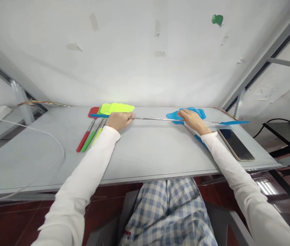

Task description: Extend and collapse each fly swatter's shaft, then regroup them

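A blue fly swatter with a long metal rod [152,119] is held level across the table in both my hands. Its blue handle sticks out to the left and its blue head, seen edge-on, to the right. My left hand [119,120] is closed around the rod by the handle. Fingers of my right hand [193,119] pinch the rod further along. Beneath my right hand lie blue fly swatters [197,112], partly hidden by hand and sleeve. By my left hand lie a red fly swatter [83,140], a green fly swatter [88,140] and yellow fly swatters [119,108].
A smartphone [235,144] lies on the grey table [150,153] beside my right forearm. A white cable [57,140] curves over the left part. The white wall [145,75] rises behind the table, and metal frame posts stand at both sides.
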### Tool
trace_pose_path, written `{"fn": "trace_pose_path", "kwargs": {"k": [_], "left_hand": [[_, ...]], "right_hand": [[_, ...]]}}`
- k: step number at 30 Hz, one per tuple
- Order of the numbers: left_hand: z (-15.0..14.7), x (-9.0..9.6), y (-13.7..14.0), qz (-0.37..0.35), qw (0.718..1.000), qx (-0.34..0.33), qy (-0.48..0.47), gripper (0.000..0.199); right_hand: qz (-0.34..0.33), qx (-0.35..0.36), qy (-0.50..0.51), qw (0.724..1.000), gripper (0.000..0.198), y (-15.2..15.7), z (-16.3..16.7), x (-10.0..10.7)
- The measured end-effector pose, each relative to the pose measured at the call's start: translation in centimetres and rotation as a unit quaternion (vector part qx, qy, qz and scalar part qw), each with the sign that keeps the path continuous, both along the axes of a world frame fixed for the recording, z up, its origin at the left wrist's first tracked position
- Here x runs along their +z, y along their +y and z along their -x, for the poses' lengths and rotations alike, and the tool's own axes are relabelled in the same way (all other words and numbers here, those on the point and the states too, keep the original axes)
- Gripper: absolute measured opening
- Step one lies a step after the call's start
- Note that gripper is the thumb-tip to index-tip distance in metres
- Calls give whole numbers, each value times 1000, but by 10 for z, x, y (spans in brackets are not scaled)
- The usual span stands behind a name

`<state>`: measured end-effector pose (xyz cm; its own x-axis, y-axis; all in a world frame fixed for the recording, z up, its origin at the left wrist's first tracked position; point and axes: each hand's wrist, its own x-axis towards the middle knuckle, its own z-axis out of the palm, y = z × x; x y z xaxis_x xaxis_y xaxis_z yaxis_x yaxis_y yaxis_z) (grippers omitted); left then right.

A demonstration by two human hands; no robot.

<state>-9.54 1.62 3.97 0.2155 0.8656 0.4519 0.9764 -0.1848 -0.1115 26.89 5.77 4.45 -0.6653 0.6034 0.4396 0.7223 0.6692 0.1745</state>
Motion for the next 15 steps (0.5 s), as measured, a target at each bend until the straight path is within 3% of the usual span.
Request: {"fn": "trace_pose_path", "kwargs": {"k": [7,15], "left_hand": [[-14,-1,-4,-3,1000,-7,12,44],[4,0,-2,8,998,-44,50,39]], "right_hand": [[-16,42,-63,997,37,-19,32,-4],[-50,-11,6,999,29,-13,7,7]]}}
